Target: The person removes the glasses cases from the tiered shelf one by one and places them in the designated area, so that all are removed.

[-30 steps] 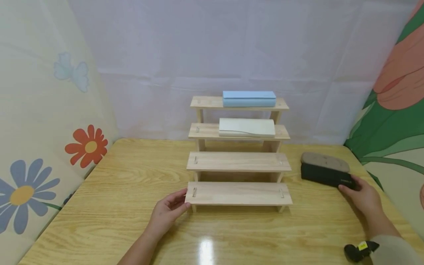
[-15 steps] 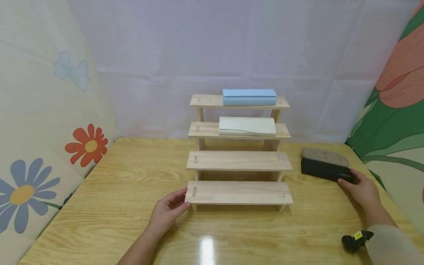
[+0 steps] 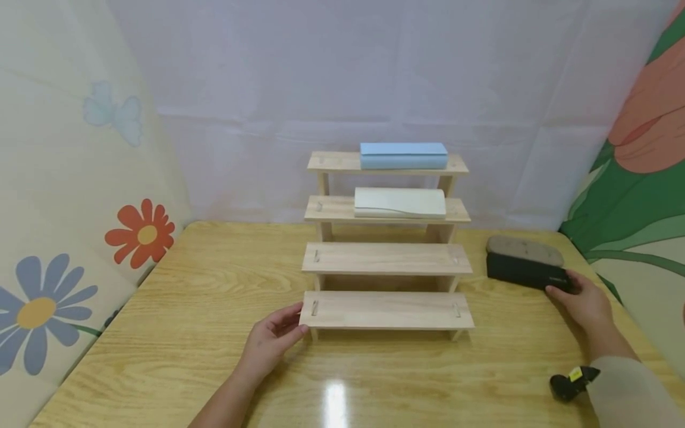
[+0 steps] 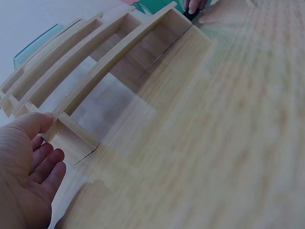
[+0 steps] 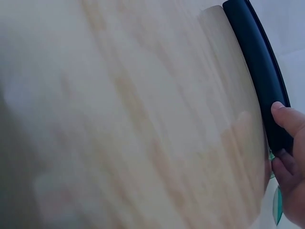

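A wooden stepped rack [image 3: 385, 310] stands on the table, with a light blue glasses case [image 3: 404, 160] on its top step and a white glasses case [image 3: 398, 202] one step below. My left hand [image 3: 272, 342] pinches the left end of the lowest step; in the left wrist view the thumb of that hand [image 4: 28, 162] lies on the board's corner. To the right of the rack, my right hand [image 3: 585, 302] grips the right end of a black glasses case [image 3: 527, 272]. Directly behind that case is a taupe one [image 3: 524, 249].
The wood-grain table [image 3: 214, 279] extends around the rack. A white cloth [image 3: 257, 160] hangs behind it. Flower-patterned panels [image 3: 626, 238] stand at both sides, the right one close to my right hand. A small black camera [image 3: 572, 383] sits at my right sleeve.
My right hand has shifted slightly away from me with the black case, and the taupe case has moved back along with it. The left hand keeps its place on the rack.
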Demonstrator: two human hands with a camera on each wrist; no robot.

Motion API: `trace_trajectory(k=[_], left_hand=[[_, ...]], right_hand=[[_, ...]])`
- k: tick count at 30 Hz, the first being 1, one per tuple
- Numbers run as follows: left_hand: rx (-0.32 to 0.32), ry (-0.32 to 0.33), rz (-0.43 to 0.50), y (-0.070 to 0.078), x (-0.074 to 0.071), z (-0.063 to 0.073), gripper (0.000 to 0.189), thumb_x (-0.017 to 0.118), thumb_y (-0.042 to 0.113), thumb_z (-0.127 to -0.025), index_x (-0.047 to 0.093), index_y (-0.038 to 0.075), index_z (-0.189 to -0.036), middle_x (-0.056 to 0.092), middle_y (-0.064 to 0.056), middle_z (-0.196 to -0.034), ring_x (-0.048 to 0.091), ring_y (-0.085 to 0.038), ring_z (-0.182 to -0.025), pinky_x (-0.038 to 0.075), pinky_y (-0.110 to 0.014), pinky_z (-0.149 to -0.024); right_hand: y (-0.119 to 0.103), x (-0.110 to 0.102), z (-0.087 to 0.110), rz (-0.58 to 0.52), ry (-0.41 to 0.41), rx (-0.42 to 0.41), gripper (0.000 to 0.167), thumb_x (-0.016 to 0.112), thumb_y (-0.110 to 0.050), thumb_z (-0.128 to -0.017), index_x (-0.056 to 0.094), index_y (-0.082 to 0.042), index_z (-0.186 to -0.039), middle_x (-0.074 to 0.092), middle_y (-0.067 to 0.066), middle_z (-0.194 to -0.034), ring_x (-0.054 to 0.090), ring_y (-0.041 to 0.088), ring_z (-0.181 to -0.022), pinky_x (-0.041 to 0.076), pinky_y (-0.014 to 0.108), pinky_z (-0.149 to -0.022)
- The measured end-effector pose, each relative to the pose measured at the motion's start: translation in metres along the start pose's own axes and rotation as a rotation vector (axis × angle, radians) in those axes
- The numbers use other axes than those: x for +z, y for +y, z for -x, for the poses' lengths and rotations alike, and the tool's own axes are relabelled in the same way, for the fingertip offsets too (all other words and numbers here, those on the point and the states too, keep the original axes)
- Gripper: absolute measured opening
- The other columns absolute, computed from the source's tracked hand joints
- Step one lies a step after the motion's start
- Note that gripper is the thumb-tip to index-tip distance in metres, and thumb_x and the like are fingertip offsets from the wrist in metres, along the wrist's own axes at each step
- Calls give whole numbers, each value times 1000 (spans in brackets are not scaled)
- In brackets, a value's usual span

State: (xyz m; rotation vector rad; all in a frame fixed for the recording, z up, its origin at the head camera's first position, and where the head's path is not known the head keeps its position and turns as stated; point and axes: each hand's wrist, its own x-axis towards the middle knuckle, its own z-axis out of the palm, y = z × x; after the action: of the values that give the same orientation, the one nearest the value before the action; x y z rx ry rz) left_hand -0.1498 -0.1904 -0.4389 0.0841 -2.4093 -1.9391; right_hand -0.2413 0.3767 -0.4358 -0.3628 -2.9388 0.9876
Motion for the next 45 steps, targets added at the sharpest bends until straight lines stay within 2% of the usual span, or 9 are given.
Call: trace_trajectory(k=[6,12,17,20,24,33,37,41,45], left_hand=[[5,0,-4,0,0,-1,44,72,2,-86,60,-5,-128,65,-22,-122,63,-5,-98,53,-13,-84],[-8,-2,-5,0,-1,-1,44,72,2,-86,60,-4,-128,65,-21,-122,63,-5,-99,53,-13,-84],[5,-6,-6,1,-1,0,45,73,3,-86,59,-5,-128,65,-23,-123,63,-6,-100,52,-13,-85],[9,-7,-3,1,-1,0,45,73,2,-86,59,-6,-128,64,-23,-123,64,-8,-101,52,-13,-85],[7,-4,-4,0,0,0,45,73,2,-85,60,-5,-127,65,-23,-123,64,-7,-100,53,-14,-85],[12,0,-10,-1,-1,0,44,73,2,-85,60,-5,-126,65,-23,-121,64,-7,-99,53,-14,-84],[-4,-2,-12,-1,-1,-1,45,74,3,-85,61,-4,-127,66,-21,-122,64,-7,-99,53,-13,-84],[-8,-5,-19,-1,0,-1,45,74,4,-85,61,-3,-127,66,-21,-122,65,-14,-103,52,-13,-85],[-6,-6,-16,-1,0,-1,45,74,3,-84,61,-4,-127,65,-21,-123,65,-12,-103,53,-13,-85]], right_hand=[[-5,2,2,-41,8,-29,86,53,-45,-97,15,12,-150,24,43,-147,27,60,-131,28,68,-107],[-14,1,7,-53,23,-57,89,53,-47,-98,10,9,-152,17,44,-149,25,62,-131,29,72,-104],[-25,0,10,-84,46,-89,89,55,-47,-97,11,5,-154,11,39,-155,16,60,-137,24,74,-105],[-33,-1,11,-93,49,-119,88,55,-46,-97,12,6,-154,13,39,-155,17,60,-137,24,74,-105],[-43,-4,11,-112,40,-155,87,56,-45,-97,13,6,-153,17,41,-152,22,61,-134,28,73,-103],[-68,-7,10,-192,-14,-180,89,58,-44,-97,10,4,-155,12,40,-155,19,61,-137,25,70,-108],[-80,-8,10,-207,-15,-220,88,60,-42,-96,12,3,-155,16,38,-155,21,58,-139,25,67,-111],[-93,-10,13,-242,-22,-274,85,62,-37,-96,14,3,-155,18,36,-156,21,55,-140,24,65,-112],[-106,-11,14,-274,-36,-314,83,62,-32,-97,14,4,-154,18,33,-157,20,54,-141,23,65,-113]])
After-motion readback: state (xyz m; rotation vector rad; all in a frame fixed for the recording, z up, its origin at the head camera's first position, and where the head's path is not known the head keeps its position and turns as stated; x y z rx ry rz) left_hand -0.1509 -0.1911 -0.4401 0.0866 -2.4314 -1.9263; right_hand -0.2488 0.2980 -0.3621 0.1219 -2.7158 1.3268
